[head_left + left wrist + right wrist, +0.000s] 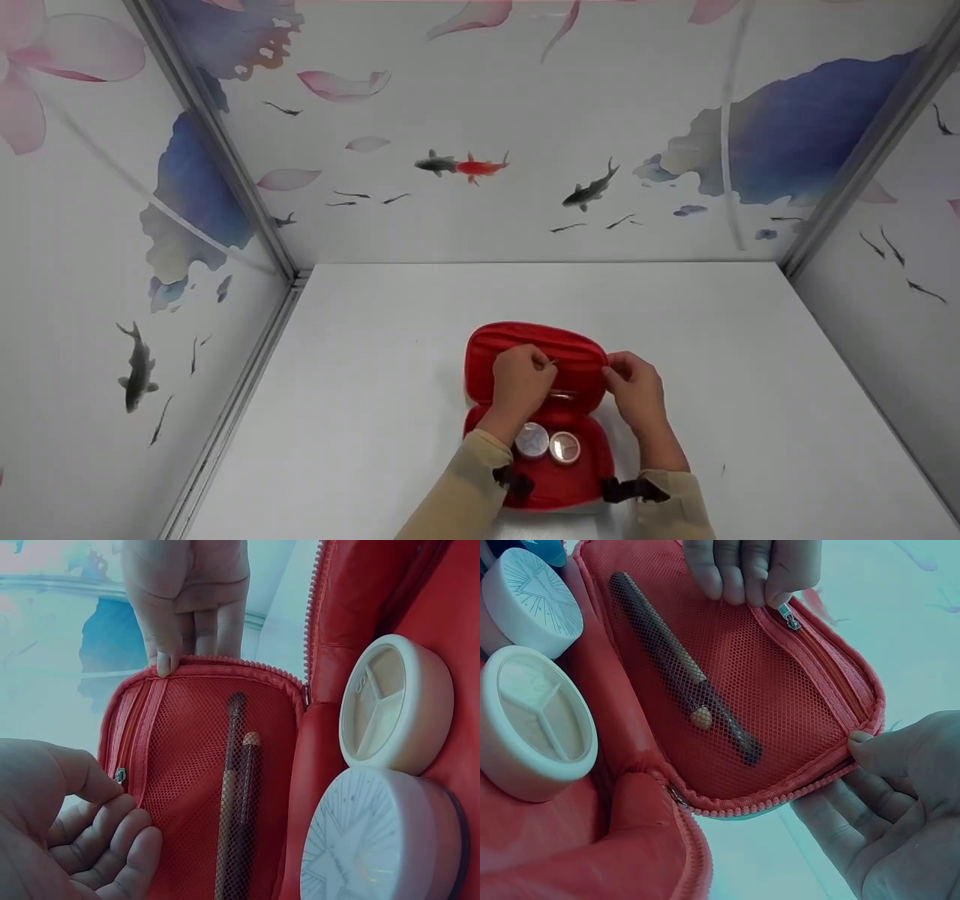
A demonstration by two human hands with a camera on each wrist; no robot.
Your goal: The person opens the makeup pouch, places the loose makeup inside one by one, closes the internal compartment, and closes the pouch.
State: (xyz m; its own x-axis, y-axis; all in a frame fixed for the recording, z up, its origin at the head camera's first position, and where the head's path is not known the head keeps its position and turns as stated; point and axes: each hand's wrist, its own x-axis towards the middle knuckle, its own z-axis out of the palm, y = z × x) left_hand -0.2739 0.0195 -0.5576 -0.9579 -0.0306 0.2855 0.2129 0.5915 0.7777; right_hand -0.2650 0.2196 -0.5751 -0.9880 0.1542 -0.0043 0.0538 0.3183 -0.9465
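Observation:
A red zippered makeup bag [607, 472] lies unfolded on the table, its lid raised at the back. My left hand [521, 379] pinches the small metal zipper pull [786, 613] of the mesh pocket [757, 682] inside the lid. The pocket's zipper looks partly drawn. Behind the mesh lie two makeup brushes [244, 802], side by side. My right hand [637, 386] grips the lid's right edge, thumb on the inner side and fingers behind. In the bag's lower half sit a white round jar [532, 441] with a starburst lid and a three-part powder compact [565, 448].
The white tabletop [360, 420] surrounds the bag. Printed panels [480, 112] with fish and petals stand at the back and both sides. Part of a blue item [547, 551] shows beyond the jar in the right wrist view.

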